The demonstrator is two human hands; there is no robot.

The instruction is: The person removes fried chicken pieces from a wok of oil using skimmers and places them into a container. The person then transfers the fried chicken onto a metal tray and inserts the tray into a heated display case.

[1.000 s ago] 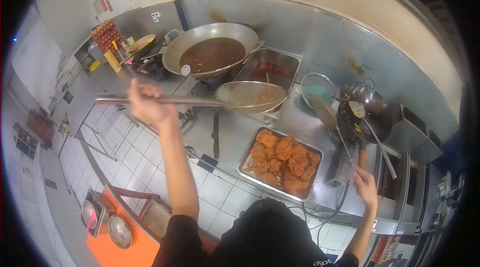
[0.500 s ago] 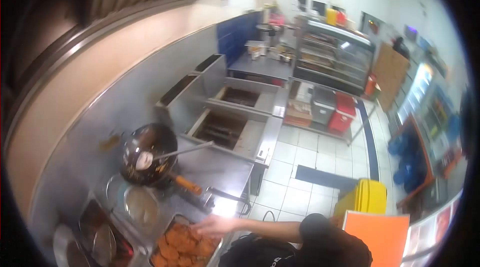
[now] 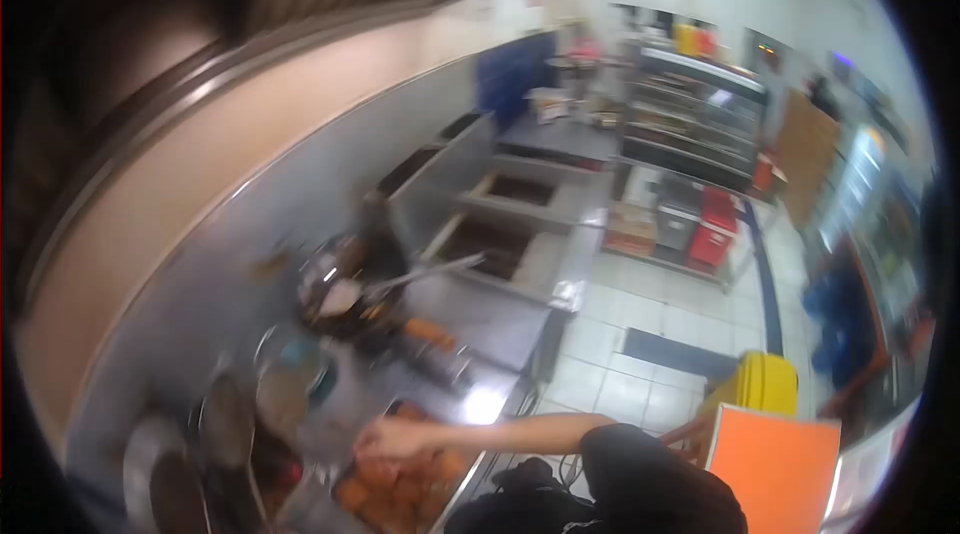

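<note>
My right hand [image 3: 395,441] is over the upper part of the metal tray [image 3: 482,466] of orange-brown fried pieces [image 3: 398,504], at the bottom of the view. Its fingers are bent down but smeared by motion, so their grip cannot be made out. My left hand is out of view. Left of the tray are a round mesh skimmer [image 3: 228,419] and a bowl or strainer with something turquoise [image 3: 320,381]. Beyond them sits a dark wok [image 3: 330,284] with a wooden handle [image 3: 428,334] and a metal ladle [image 3: 440,271] lying across it.
Sunken fryer bays [image 3: 485,246] line the counter ahead. Farther off stand a glass display case [image 3: 690,119], a grey bin [image 3: 678,209] and a red bin [image 3: 714,226]. A yellow bin [image 3: 765,384] and an orange board [image 3: 775,469] are at the right.
The view has swung right, from the large oil pan towards the fryers and display case. My right hand has let go of the skimmer handle and moved over the tray. My left hand has left the view.
</note>
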